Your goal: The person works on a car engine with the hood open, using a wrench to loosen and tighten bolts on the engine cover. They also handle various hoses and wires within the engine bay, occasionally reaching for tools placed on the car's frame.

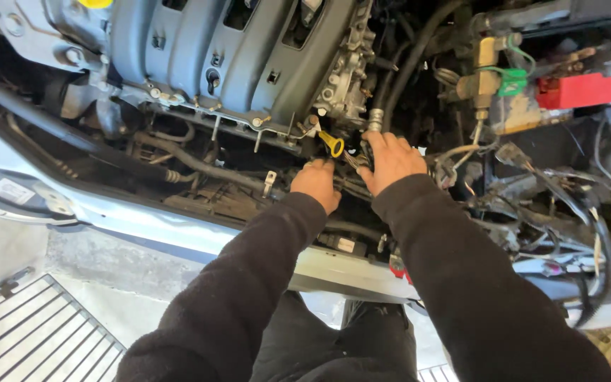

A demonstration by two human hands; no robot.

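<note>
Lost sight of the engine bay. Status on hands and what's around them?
Left hand down among hoses, grip hidden. Right hand flat on wiring beside it, fingers spread. Yellow dipstick loop just above both, untouched. Cables crowd the right.

Pale concrete floor (8, 244); black metal grate (44, 332); daylight

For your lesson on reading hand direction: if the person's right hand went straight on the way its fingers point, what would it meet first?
The right hand points up the picture toward the engine. Just ahead of its fingertips stands a ribbed metal hose fitting, so it would probably meet that first. Depth is unclear; the hand might pass beside it.
</note>
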